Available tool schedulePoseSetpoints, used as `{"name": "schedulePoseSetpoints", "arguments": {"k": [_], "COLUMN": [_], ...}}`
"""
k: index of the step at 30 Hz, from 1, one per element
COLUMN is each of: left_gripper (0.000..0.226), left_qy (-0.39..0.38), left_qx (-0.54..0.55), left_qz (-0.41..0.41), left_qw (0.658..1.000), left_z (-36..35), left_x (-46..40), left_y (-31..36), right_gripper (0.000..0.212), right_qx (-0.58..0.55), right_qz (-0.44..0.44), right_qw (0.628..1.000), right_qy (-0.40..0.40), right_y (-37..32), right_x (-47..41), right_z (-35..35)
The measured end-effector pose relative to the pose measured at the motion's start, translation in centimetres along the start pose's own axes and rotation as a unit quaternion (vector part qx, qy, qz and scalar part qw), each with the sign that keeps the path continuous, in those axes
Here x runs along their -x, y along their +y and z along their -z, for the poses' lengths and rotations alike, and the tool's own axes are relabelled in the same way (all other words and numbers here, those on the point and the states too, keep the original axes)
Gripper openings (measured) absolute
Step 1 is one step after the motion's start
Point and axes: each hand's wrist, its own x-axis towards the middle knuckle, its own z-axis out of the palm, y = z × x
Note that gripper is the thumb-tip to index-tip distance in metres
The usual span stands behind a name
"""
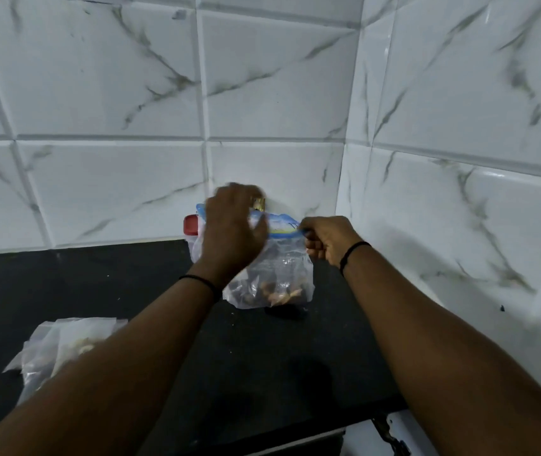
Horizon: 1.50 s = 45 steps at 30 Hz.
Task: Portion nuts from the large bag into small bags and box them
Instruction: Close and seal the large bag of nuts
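Black tabletop (98, 284), marbled tile corner.
Right hand (326, 241) pinches clear blue-zipped large bag (272, 274) mouth; left hand (233, 232), blurred, grip unclear, hovers directly above opening.

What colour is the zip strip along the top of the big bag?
Blue, running along the zip strip at the top of the clear big bag; the head view shows it.

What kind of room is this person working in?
Most likely a home kitchen: a dark countertop set in a corner of white marble-look wall tiles, with a zip bag of nuts on it.
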Motion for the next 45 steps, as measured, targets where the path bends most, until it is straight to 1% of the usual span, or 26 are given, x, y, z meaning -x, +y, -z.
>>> {"name": "schedulePoseSetpoints", "arguments": {"k": [1, 2, 3, 5, 7, 9, 11, 14, 15, 17, 20, 22, 25, 27, 29, 32, 34, 36, 38, 39, 40, 41, 42, 43, 45], "left_gripper": [0.032, 0.034, 0.036, 0.038, 0.033, 0.023, 0.015, 0.009, 0.010, 0.014, 0.030, 0.035, 0.032, 0.028, 0.020, 0.013, 0.014, 0.018, 0.022, 0.024, 0.027, 0.030, 0.030, 0.030, 0.030], "left_qy": [-0.053, -0.099, -0.132, -0.162, -0.164, -0.154, -0.149, -0.129, -0.130, -0.143, -0.158, -0.169, -0.208, -0.229, -0.235, -0.243, -0.234, -0.191, -0.137, -0.116, -0.103, -0.095, -0.093, -0.096, -0.105], "left_qx": [0.008, 0.003, -0.008, -0.032, -0.040, -0.020, 0.018, 0.053, 0.057, 0.063, 0.053, 0.033, -0.012, -0.032, -0.032, -0.068, -0.085, -0.069, -0.019, 0.028, 0.086, 0.137, 0.165, 0.177, 0.188], "left_qz": [-0.063, -0.096, -0.104, -0.089, -0.070, -0.037, 0.000, 0.049, 0.060, 0.082, 0.106, 0.131, 0.124, 0.106, 0.087, 0.049, 0.047, 0.086, 0.178, 0.238, 0.297, 0.338, 0.356, 0.358, 0.334], "left_qw": [0.997, 0.990, 0.986, 0.982, 0.983, 0.987, 0.989, 0.989, 0.988, 0.984, 0.980, 0.976, 0.970, 0.967, 0.968, 0.966, 0.967, 0.975, 0.974, 0.964, 0.945, 0.926, 0.915, 0.912, 0.918], "left_z": [-0.4, -0.8, -1.3, -1.8, -2.0, -2.1, -2.1, -2.1, -2.1, -2.3, -3.0, -3.5, -3.8, -4.1, -4.3, -4.9, -5.5, -5.7, -6.1, -6.2, -6.3, -6.4, -6.5, -6.6, -6.5], "left_x": [-0.3, -0.6, -0.8, -1.0, -0.9, -0.9, -1.0, -1.3, -1.3, -1.4, -1.2, -1.2, -1.3, -1.3, -1.2, -1.3, -1.1, -1.4, -2.4, -3.1, -3.8, -4.4, -4.7, -5.0, -5.2], "left_y": [0.9, 1.6, 1.9, 1.9, 1.4, 1.4, 1.6, 1.9, 2.0, 2.2, 2.1, 2.0, 2.1, 2.0, 1.7, 1.7, 2.1, 2.4, 1.7, 1.0, 0.4, 0.0, -0.3, -0.5, -0.2], "right_gripper": [0.018, 0.012, 0.008, 0.011, 0.013, 0.015, 0.016, 0.019, 0.023, 0.027, 0.021, 0.013, 0.007, 0.014, 0.020, 0.018, 0.016, 0.007, 0.008, 0.009, 0.010, 0.011, 0.011, 0.012, 0.016], "right_qx": [-0.007, -0.008, -0.007, 0.000, 0.005, -0.001, 0.003, 0.044, 0.057, 0.074, 0.061, 0.060, 0.079, 0.094, 0.103, 0.141, 0.183, 0.229, 0.250, 0.247, 0.235, 0.223, 0.214, 0.207, 0.191], "right_qz": [0.007, 0.013, 0.020, 0.030, 0.042, 0.074, 0.133, 0.232, 0.252, 0.273, 0.301, 0.324, 0.372, 0.400, 0.424, 0.457, 0.471, 0.483, 0.482, 0.475, 0.465, 0.453, 0.443, 0.437, 0.428], "right_qw": [1.000, 1.000, 1.000, 0.999, 0.999, 0.997, 0.991, 0.972, 0.966, 0.959, 0.949, 0.940, 0.917, 0.899, 0.883, 0.858, 0.839, 0.816, 0.809, 0.813, 0.823, 0.834, 0.843, 0.848, 0.857], "right_qy": [-0.005, -0.006, -0.006, -0.013, -0.031, -0.035, -0.025, -0.019, -0.018, 0.009, 0.069, 0.092, 0.125, 0.154, 0.174, 0.186, 0.203, 0.218, 0.226, 0.228, 0.227, 0.222, 0.217, 0.214, 0.213], "right_y": [-0.3, -0.6, -0.8, -1.1, -0.9, -0.1, 1.5, 4.2, 5.0, 6.0, 7.0, 7.6, 8.9, 10.0, 10.8, 11.1, 11.4, 12.1, 12.5, 12.7, 12.8, 12.8, 12.8, 12.7, 12.6], "right_x": [0.4, 0.9, 1.4, 1.9, 1.9, 1.5, 1.2, 1.2, 1.1, 0.6, 0.1, -0.4, -1.6, -2.2, -2.7, -3.4, -4.0, -4.2, -4.3, -4.4, -4.4, -4.5, -4.5, -4.5, -4.5], "right_z": [-0.4, -0.7, -1.0, -1.1, -0.7, 0.1, 0.7, 0.7, 0.5, -0.3, -1.3, -1.8, -2.5, -2.9, -3.2, -3.1, -3.0, -2.9, -2.8, -2.6, -2.4, -2.2, -2.0, -2.0, -2.1]}}
